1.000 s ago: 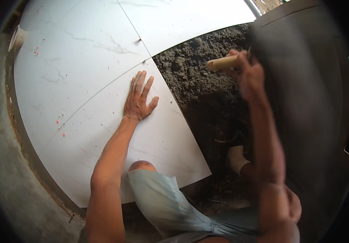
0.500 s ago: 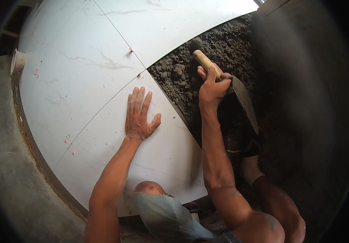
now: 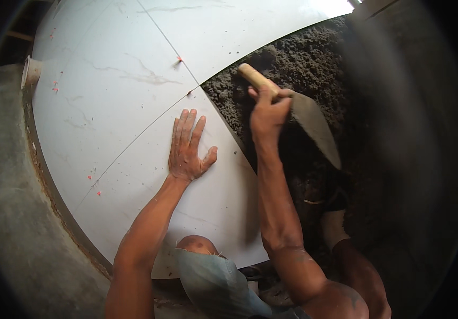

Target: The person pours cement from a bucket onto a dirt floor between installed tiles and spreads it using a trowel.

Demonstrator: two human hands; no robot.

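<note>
Head view: left hand point(image 3: 189, 146) lies flat and open on the tile point(image 3: 149, 181), unmoved. Right hand point(image 3: 267, 109), fist closed round the trowel point(image 3: 298, 109) handle, has swung back over the mortar point(image 3: 298, 64), blade tilted down, suggesting bed levelling beside the tile edge.

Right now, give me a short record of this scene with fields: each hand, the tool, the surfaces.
left hand: left hand pressed flat, fingers spread, on the near white tile
right hand: right hand closed on the trowel's wooden handle
tool: trowel, metal blade over the mortar
surface: dark mortar bed right of the tiles
markers: small red spacers at tile joints
</note>
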